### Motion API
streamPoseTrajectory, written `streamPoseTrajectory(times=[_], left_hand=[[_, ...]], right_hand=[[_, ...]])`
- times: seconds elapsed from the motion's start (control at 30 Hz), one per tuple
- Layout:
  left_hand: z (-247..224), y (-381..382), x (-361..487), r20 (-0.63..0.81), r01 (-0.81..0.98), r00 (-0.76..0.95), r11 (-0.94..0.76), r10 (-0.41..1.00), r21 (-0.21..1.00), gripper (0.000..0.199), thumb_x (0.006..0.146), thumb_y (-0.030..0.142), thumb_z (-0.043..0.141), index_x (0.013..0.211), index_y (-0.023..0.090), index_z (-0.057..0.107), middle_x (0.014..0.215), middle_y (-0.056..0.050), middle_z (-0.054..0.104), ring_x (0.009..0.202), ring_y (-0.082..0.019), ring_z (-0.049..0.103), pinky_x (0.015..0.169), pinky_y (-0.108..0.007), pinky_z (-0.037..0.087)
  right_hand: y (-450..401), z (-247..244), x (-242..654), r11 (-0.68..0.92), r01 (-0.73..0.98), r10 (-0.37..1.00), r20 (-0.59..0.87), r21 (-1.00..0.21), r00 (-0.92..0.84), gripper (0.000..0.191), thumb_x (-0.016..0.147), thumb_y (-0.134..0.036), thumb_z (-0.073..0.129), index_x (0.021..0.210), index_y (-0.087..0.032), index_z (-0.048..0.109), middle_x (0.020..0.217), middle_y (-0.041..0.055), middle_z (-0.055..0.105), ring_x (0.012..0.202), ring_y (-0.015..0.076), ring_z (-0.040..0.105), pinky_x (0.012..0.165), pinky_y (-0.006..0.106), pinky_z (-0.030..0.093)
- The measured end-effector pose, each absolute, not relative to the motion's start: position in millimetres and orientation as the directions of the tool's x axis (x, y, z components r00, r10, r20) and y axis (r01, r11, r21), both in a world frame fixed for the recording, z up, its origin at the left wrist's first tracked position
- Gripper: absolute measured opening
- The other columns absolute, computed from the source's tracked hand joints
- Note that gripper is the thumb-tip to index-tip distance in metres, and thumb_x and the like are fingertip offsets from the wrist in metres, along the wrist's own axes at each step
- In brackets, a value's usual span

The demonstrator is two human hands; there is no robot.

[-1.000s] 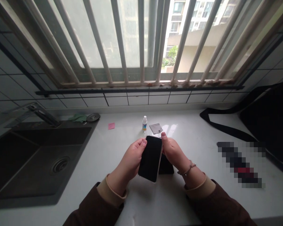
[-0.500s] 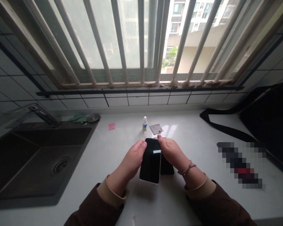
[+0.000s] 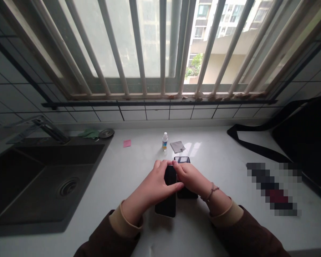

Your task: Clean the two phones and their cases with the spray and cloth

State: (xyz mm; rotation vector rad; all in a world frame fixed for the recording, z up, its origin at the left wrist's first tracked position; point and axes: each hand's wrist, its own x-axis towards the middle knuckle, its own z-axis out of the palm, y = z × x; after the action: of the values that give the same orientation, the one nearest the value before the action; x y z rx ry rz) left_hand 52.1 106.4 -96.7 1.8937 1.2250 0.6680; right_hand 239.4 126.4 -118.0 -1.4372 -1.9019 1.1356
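A black-screened smartphone (image 3: 165, 206) with a pale edge is held tilted above the counter. Across its front lies my left hand (image 3: 154, 182), its fingers at the top edge and its thumb reaching over to the right edge. At the upper right corner my right hand (image 3: 189, 175) grips the same phone, thumb on top and the other fingers curled out of sight. A second dark phone (image 3: 187, 193) rests on the counter below my right hand, which hides its middle. Behind both hands stand a small white-capped bottle (image 3: 164, 141) and a flat grey cloth or packet (image 3: 178, 146).
A pink paper note (image 3: 127, 143) lies left of the bottle. The dark sink (image 3: 69, 219) with its faucet (image 3: 49, 130) takes up the left side. On the right are a black bag (image 3: 305, 132) with its strap and a pixelated item (image 3: 273, 189). A barred window rises behind.
My left hand has moved from the phone's left edge onto its front, thumb now across the screen. The phone has shifted slightly left and down. More of the second phone's top shows.
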Motion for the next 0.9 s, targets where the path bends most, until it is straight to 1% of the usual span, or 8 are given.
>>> streamPoseTrajectory(times=[0.13, 0.27, 0.33, 0.4, 0.5, 0.57, 0.73, 0.9], left_hand=[[-95.8, 102.8, 57.9, 0.006, 0.586, 0.297, -0.187, 0.955, 0.788, 0.05, 0.076, 0.031, 0.081, 0.122, 0.025, 0.06, 0.121, -0.008, 0.054, 0.107, -0.027, 0.065, 0.101, -0.042, 0.054], [-98.9, 110.9, 56.5, -0.004, 0.657, 0.098, -0.061, 0.995, 0.752, 0.049, 0.076, 0.032, 0.081, 0.119, 0.024, 0.059, 0.119, -0.007, 0.05, 0.104, -0.026, 0.064, 0.103, -0.043, 0.054], [-101.9, 116.3, 53.6, 0.004, 0.697, 0.006, -0.007, 1.0, 0.717, 0.051, 0.077, 0.033, 0.08, 0.121, 0.022, 0.058, 0.121, -0.008, 0.048, 0.103, -0.026, 0.064, 0.105, -0.044, 0.053], [-105.9, 121.0, 50.9, 0.015, 0.733, -0.042, 0.02, 0.999, 0.68, 0.053, 0.077, 0.032, 0.08, 0.124, 0.02, 0.057, 0.122, -0.009, 0.046, 0.1, -0.026, 0.064, 0.104, -0.045, 0.053], [-112.6, 125.6, 49.0, 0.014, 0.766, -0.052, 0.031, 0.999, 0.642, 0.056, 0.078, 0.034, 0.079, 0.127, 0.019, 0.057, 0.124, -0.01, 0.044, 0.096, -0.025, 0.064, 0.101, -0.044, 0.054], [-117.1, 127.2, 49.4, 0.008, 0.776, -0.04, 0.026, 0.999, 0.63, 0.056, 0.079, 0.035, 0.078, 0.129, 0.018, 0.058, 0.125, -0.01, 0.044, 0.099, -0.026, 0.065, 0.103, -0.044, 0.054], [-127.0, 128.7, 54.4, 0.059, 0.8, 0.023, -0.054, 0.998, 0.597, 0.064, 0.08, 0.033, 0.077, 0.138, 0.015, 0.058, 0.132, -0.014, 0.044, 0.123, -0.032, 0.06, 0.116, -0.042, 0.045], [-132.2, 128.3, 58.9, 0.087, 0.872, 0.006, -0.048, 0.996, 0.488, 0.064, 0.082, 0.036, 0.076, 0.139, 0.012, 0.061, 0.13, -0.016, 0.049, 0.126, -0.037, 0.055, 0.117, -0.047, 0.042]], right_hand=[[126.2, -118.7, 238.2, 0.12, 0.503, 0.954, -0.042, -0.856, -0.298, 0.067, 0.109, -0.068, 0.028, 0.064, -0.022, 0.048, 0.062, 0.0001, 0.053, 0.06, 0.0161, 0.047, 0.058, 0.031, 0.03], [130.1, -119.5, 245.6, 0.138, 0.611, 0.988, 0.15, -0.78, -0.031, 0.058, 0.109, -0.063, 0.035, 0.069, -0.023, 0.048, 0.064, -0.0005, 0.054, 0.064, 0.018, 0.05, 0.064, 0.031, 0.035], [132.1, -122.5, 248.9, 0.163, 0.715, 0.96, 0.276, -0.68, 0.044, 0.043, 0.107, -0.057, 0.047, 0.082, -0.023, 0.057, 0.08, 0.0033, 0.064, 0.079, 0.0219, 0.059, 0.077, 0.034, 0.043], [132.8, -128.2, 249.4, 0.18, 0.801, 0.937, 0.347, -0.571, 0.036, 0.031, 0.101, -0.052, 0.06, 0.102, -0.022, 0.065, 0.105, 0.0105, 0.069, 0.102, 0.0285, 0.062, 0.091, 0.039, 0.046], [131.5, -138.4, 245.6, 0.143, 0.874, 0.953, 0.303, -0.464, 0.005, 0.051, 0.093, -0.052, 0.073, 0.132, -0.021, 0.063, 0.134, 0.0177, 0.063, 0.126, 0.0371, 0.055, 0.101, 0.047, 0.047], [130.6, -143.2, 243.1, 0.138, 0.894, 0.97, 0.243, -0.425, -0.034, 0.058, 0.091, -0.05, 0.076, 0.139, -0.021, 0.061, 0.141, 0.0185, 0.059, 0.132, 0.0391, 0.051, 0.103, 0.049, 0.047], [131.7, -143.4, 242.5, 0.193, 0.891, 0.974, 0.193, -0.411, -0.121, 0.051, 0.089, -0.039, 0.076, 0.135, -0.02, 0.065, 0.136, 0.0177, 0.06, 0.13, 0.0371, 0.051, 0.107, 0.048, 0.046], [131.1, -138.9, 242.2, 0.2, 0.887, 0.974, 0.186, -0.415, -0.133, 0.049, 0.088, -0.038, 0.076, 0.132, -0.02, 0.066, 0.13, 0.0175, 0.061, 0.127, 0.0365, 0.051, 0.107, 0.047, 0.046]])
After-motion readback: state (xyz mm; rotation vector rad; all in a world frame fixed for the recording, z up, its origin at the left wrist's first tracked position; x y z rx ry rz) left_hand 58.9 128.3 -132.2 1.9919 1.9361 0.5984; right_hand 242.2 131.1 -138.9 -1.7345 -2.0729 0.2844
